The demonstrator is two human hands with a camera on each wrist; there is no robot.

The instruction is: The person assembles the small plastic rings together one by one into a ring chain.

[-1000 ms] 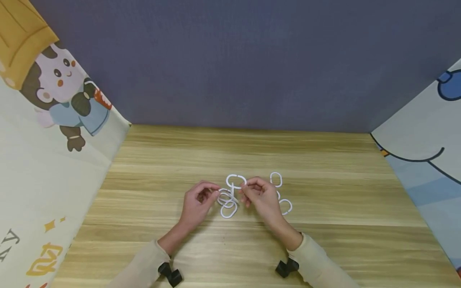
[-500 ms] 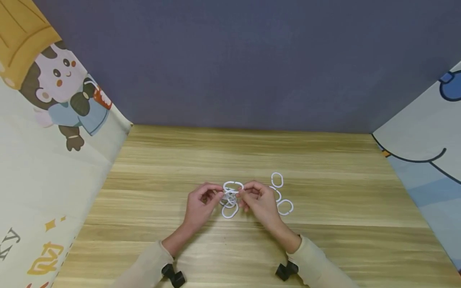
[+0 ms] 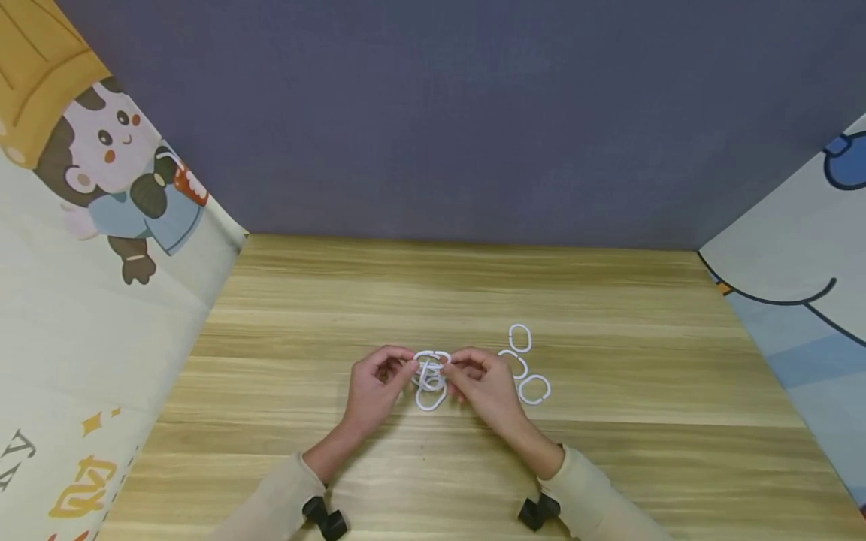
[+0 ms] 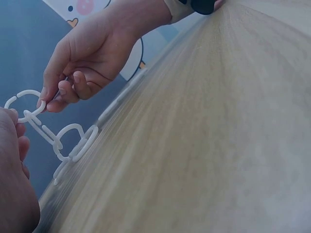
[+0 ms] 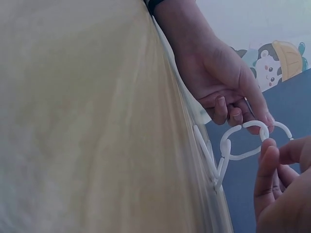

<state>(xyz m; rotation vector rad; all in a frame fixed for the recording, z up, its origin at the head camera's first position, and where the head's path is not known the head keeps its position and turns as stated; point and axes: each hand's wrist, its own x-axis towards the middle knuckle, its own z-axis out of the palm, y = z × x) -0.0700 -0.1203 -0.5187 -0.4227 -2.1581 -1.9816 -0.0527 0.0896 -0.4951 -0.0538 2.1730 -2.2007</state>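
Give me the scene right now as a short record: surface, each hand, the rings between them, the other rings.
Surface: wood-grain tabletop
Left hand: pinching a white ring
Right hand: pinching opposite the left; whether on the same ring is unclear
Linked rings: white, bunched between the hands; count unclear
Other rings: white, at least three, beside the right hand

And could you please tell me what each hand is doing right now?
Right hand: closed, pinching a white ring.
Left hand: closed, pinching a ring; I can't tell which.
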